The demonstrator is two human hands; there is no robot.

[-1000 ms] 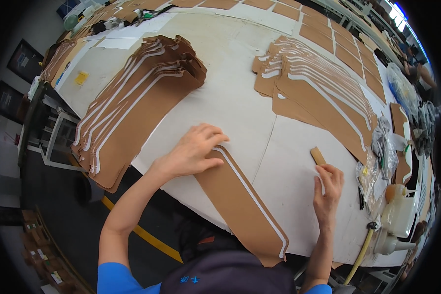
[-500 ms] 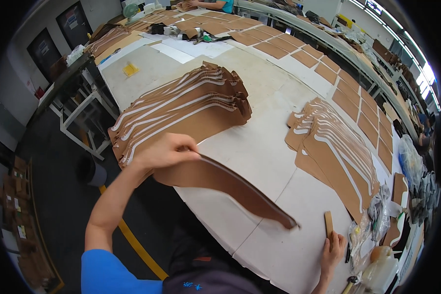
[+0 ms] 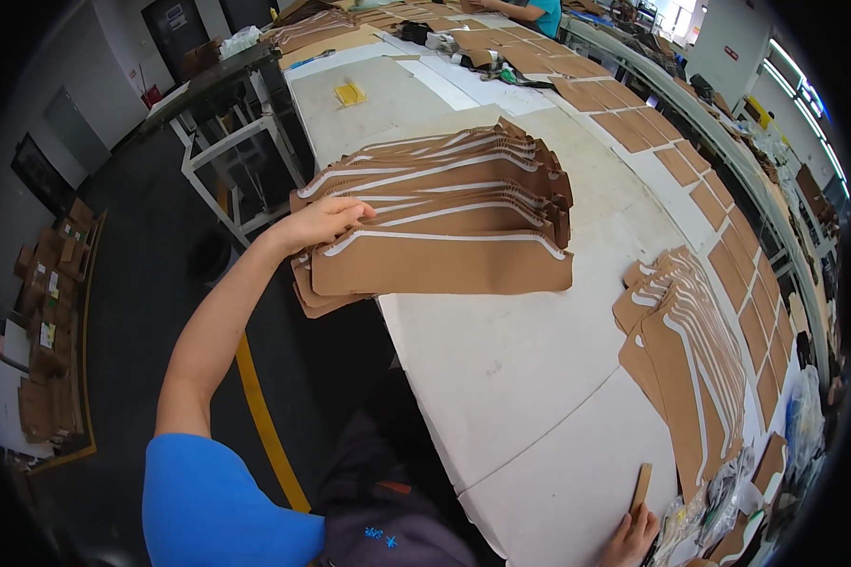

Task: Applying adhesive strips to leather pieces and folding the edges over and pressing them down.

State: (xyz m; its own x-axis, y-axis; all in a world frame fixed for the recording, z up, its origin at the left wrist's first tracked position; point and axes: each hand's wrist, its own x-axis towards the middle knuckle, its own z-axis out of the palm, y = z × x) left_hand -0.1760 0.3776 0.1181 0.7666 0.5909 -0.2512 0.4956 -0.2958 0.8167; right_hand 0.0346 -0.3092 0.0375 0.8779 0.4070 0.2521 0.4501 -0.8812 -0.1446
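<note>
A fanned stack of brown panels edged with white strips (image 3: pixel 425 180) lies on the table ahead of me. At its near side a brown panel (image 3: pixel 444 268) lies flat, its white strip along the far edge. My left hand (image 3: pixel 326 222) rests over the left end of the stack, just above that panel, fingers loosely stretched with nothing visibly gripped; the fingertips partly merge with the panels. Low at the right, my right hand (image 3: pixel 631 537) is closed round a flat wooden stick (image 3: pixel 642 486) that points up. The lower part of this hand is cut off by the frame.
Another fanned stack of brown panels (image 3: pixel 695 364) lies on the right, with clear plastic bags (image 3: pixel 728 491) near it. Brown sheets in rows (image 3: pixel 633 128) line the far side of the white table (image 3: pixel 487 378). A yellow item (image 3: pixel 350 92) lies beyond the stack. A person's arm (image 3: pixel 515 9) shows at the back.
The brown panel that hung from my left hand now lies at the near side of the stack. My left hand has let it go. The view has turned; my right hand keeps the stick.
</note>
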